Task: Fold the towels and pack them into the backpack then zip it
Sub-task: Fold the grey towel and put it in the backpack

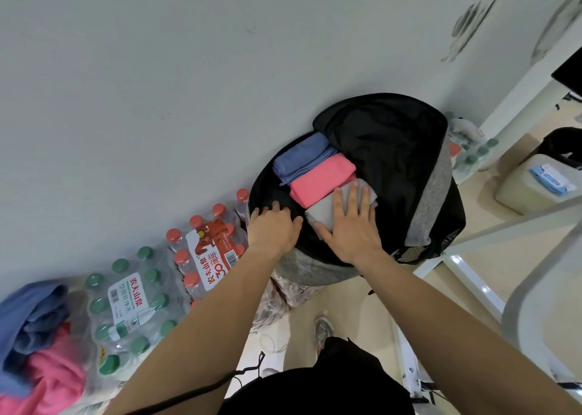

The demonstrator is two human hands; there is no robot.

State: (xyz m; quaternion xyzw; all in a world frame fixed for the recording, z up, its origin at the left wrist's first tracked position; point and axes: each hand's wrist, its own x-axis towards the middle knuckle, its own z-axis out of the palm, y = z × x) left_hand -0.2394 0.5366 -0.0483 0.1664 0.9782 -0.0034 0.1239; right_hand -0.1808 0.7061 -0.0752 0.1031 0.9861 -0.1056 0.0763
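The backpack (437,194), black with grey panels, lies wide open against the white wall (157,83), its flap (393,143) thrown back. Three folded towels sit inside it in a row, each touching the next: the blue towel (300,159) farthest in, the pink towel (321,179) in the middle, the grey towel (321,214) nearest the person. The right grip (349,225), a bare hand, lies flat on the grey towel, fingers straight and spread, pressing down and holding nothing. The left grip (274,228) rests on the backpack's near-left rim; its fingers dip over the edge, and I cannot tell whether they hook the fabric or only lean on it. Just left of the backpack stands a shrink-wrapped pack of red-capped water bottles (208,250), then a pack of green-capped water bottles (126,317). Beyond those, well apart from the backpack, a loose heap of unfolded towels (41,345), blue over pink, lies at the left edge
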